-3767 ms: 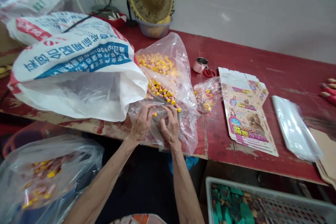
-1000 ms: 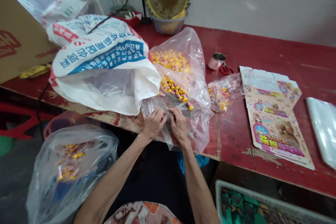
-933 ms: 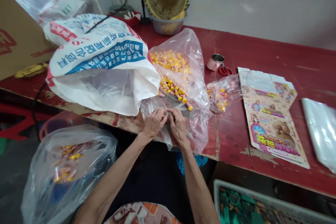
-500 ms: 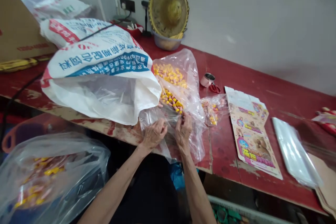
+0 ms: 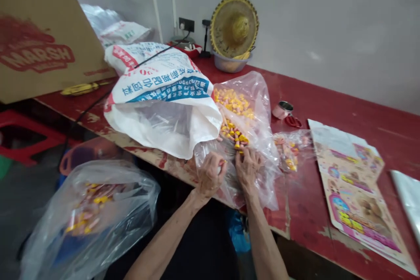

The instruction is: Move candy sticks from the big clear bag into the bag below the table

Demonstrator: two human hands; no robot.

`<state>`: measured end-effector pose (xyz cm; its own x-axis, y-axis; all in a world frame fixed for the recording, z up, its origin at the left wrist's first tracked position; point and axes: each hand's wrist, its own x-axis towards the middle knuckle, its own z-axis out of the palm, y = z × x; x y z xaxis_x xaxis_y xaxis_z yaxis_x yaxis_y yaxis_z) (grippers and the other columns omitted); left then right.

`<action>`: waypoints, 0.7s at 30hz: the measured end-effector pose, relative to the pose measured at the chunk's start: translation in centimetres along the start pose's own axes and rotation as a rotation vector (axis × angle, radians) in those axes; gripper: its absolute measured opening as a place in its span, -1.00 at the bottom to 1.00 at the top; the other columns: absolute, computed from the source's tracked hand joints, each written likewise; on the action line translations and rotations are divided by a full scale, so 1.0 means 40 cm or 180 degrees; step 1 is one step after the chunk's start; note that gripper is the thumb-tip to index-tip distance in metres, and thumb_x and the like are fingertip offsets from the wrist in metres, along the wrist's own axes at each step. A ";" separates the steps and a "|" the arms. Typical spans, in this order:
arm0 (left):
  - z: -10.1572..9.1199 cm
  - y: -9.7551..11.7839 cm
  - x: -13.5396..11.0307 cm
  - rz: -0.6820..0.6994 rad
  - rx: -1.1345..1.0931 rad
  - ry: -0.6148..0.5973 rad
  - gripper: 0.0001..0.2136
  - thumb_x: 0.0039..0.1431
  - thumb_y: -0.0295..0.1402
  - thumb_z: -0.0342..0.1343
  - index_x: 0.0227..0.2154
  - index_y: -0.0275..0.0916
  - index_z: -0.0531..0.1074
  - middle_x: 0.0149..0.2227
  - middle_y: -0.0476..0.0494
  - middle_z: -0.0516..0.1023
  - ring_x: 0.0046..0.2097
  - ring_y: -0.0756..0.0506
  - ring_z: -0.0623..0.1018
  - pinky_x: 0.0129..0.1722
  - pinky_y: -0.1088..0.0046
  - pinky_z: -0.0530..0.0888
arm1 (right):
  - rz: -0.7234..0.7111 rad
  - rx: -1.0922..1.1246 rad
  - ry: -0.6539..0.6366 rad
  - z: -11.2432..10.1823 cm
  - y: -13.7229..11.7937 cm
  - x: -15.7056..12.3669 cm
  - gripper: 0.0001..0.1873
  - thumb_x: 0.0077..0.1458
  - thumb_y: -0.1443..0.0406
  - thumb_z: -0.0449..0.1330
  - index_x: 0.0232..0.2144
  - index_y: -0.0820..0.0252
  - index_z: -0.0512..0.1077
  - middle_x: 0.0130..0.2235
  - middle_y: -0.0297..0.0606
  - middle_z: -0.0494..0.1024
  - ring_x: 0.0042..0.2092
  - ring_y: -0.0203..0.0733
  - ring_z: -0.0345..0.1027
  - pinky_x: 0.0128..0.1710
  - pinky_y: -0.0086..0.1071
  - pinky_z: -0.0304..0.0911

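Note:
A big clear plastic bag [image 5: 252, 96] full of small yellow and pink pieces [image 5: 233, 101] lies open on the red table [image 5: 328, 96], its mouth at the near edge. My left hand [image 5: 210, 174] is closed at the bag's mouth, with a small pink piece showing at its fingertips. Just to its right, my right hand [image 5: 246, 167] is curled with its fingers among the pieces and the plastic. A white woven sack [image 5: 160, 96] with blue print lies against the bag's left side.
A small clear bag of the same pieces [image 5: 288, 153] lies right of my hands, then flat printed cartons [image 5: 351, 179]. A metal cup [image 5: 281, 109], a straw hat [image 5: 234, 26] in a bowl, a cardboard box [image 5: 42, 48]. Below the table's left edge hangs another plastic bag [image 5: 88, 214].
The view has swung left and up. My hands have stayed at the bag's mouth, with the right hand reaching slightly deeper into the pieces.

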<state>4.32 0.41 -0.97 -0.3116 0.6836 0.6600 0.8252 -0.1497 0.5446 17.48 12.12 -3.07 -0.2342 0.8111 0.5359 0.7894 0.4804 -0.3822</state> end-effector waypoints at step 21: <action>0.009 0.026 -0.036 -0.0098 0.0139 -0.0905 -0.49 0.26 -0.48 0.13 0.27 -0.16 0.43 0.06 -0.32 0.69 0.10 -0.30 0.69 0.19 0.08 0.72 | -0.0503 0.1012 0.0345 0.065 0.034 -0.017 -0.38 0.43 -0.22 0.01 0.01 0.00 0.68 -0.25 0.14 0.65 -0.31 0.09 0.45 -0.31 -0.02 0.14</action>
<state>5.80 -0.47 -1.55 -0.1974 0.8611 0.4686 0.8389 -0.0990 0.5352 17.22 13.08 -5.90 -0.2643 0.6868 0.6771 0.5285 0.6904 -0.4939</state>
